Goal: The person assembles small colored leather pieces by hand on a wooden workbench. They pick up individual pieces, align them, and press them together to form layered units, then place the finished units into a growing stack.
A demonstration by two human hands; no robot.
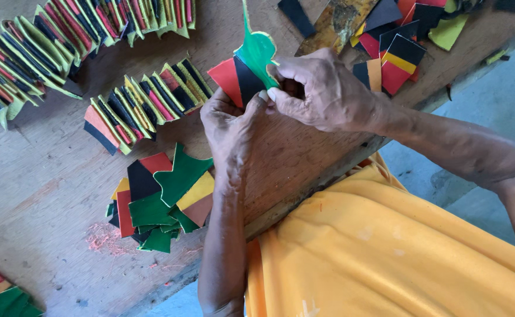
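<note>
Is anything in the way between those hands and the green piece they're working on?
Nothing visible. The right hand pinches the green piece directly, and the left hand grips the red and black piece it lies against. Both are lifted above the wooden table, apart from the piles.

Left hand (229,120) and right hand (316,91) meet fingertip to fingertip, both pinching.

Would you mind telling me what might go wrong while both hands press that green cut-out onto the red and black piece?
The left hand and right hand pinch the green shaped cut-out against the red and black flat piece in mid-air, so it may end up crooked. The left forearm passes close beside the loose pile of green, red, black and yellow pieces and could scatter it.
</note>
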